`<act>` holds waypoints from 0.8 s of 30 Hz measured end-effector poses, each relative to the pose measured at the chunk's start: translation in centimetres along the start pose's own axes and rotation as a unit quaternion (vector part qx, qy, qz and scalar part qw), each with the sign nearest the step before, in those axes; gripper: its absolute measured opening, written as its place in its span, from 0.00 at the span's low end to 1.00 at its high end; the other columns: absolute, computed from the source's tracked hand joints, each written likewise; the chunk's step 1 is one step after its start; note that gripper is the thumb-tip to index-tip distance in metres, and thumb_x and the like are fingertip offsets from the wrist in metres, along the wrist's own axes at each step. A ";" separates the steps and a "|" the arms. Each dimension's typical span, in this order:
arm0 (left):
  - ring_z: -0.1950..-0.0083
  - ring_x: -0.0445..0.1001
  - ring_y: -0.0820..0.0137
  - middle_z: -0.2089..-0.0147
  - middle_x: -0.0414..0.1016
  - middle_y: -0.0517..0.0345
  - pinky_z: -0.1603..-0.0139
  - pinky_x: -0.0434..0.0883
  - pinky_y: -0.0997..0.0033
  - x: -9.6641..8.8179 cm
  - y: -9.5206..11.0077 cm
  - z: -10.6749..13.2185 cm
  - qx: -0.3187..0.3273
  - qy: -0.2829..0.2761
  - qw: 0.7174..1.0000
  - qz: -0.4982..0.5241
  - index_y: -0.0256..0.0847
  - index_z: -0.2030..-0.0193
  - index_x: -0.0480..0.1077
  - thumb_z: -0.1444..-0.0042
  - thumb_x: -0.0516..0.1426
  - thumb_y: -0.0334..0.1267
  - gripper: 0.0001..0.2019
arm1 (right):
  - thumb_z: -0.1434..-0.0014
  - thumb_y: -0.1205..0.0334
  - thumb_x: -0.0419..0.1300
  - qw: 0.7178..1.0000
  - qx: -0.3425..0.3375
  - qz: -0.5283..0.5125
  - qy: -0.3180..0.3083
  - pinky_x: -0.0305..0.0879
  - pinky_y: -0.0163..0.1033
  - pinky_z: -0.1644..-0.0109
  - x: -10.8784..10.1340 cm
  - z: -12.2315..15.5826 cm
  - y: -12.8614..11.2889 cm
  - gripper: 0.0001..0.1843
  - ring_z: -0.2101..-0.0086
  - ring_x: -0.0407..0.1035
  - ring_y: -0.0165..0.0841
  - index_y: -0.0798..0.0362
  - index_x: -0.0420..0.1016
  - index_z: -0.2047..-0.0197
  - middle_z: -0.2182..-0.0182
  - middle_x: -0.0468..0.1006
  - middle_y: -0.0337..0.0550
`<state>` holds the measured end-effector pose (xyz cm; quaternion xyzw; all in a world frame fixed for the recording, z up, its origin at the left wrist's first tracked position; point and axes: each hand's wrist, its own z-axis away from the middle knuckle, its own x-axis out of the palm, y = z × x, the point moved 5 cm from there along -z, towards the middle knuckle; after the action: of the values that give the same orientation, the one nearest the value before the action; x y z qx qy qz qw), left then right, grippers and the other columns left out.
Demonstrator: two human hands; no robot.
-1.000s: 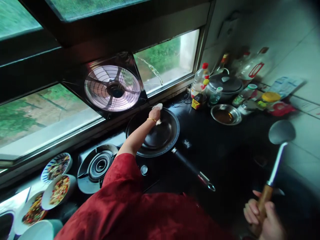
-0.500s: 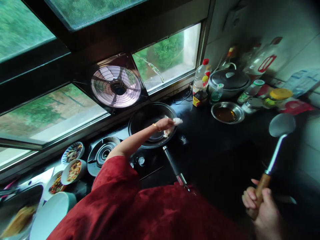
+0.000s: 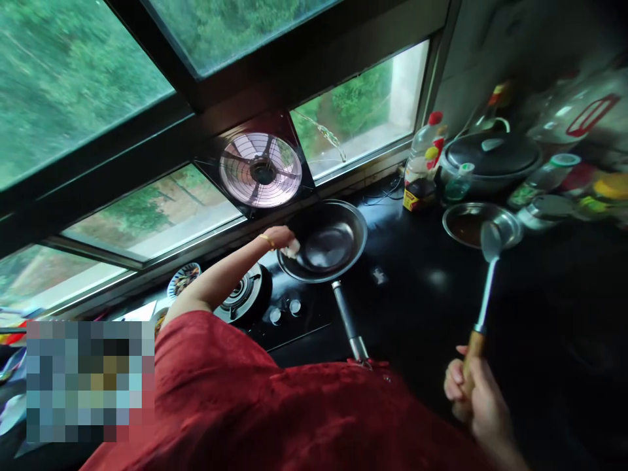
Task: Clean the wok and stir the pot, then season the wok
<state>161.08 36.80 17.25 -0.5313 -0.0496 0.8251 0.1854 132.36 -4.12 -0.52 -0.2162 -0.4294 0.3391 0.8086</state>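
My left hand [image 3: 280, 238] reaches out at the left rim of the black wok [image 3: 328, 243] and is closed on a small white wad of cloth or paper [image 3: 292, 248]. A gold bangle sits on that wrist. The wok rests on the hob, its long handle [image 3: 349, 324] pointing toward me. My right hand [image 3: 473, 396] at the lower right grips the wooden handle of a metal ladle [image 3: 487, 275]. The ladle stands upright, its bowl in front of a steel dish.
A gas burner [image 3: 243, 294] and hob knobs lie left of the wok. An exhaust fan [image 3: 260, 169] sits in the window. An oil bottle [image 3: 422, 163], lidded pot [image 3: 490, 160], steel dish [image 3: 468, 226] and jars crowd the back right. A plate of food [image 3: 182, 281] stands at left.
My left hand has moved with the white wad from the wok's far rim, across its right side, to its left rim. The ladle has shifted left in view as my head turned.
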 end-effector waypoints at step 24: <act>0.56 0.68 0.63 0.54 0.70 0.43 0.61 0.63 0.67 -1.5 0.3 -14.6 0.147 0.207 0.956 -0.146 0.41 0.43 0.66 0.37 0.45 0.33 0.18 | 0.56 0.60 0.67 0.973 0.122 -0.073 -0.180 0.57 0.62 0.42 10.4 1.3 9.1 0.27 0.47 0.67 0.52 0.43 0.61 0.54 0.39 0.64 0.52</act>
<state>174.64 34.27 12.13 -0.6444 0.0348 0.6589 0.3864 132.16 9.78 0.07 -0.0188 -0.5380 0.3622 0.7610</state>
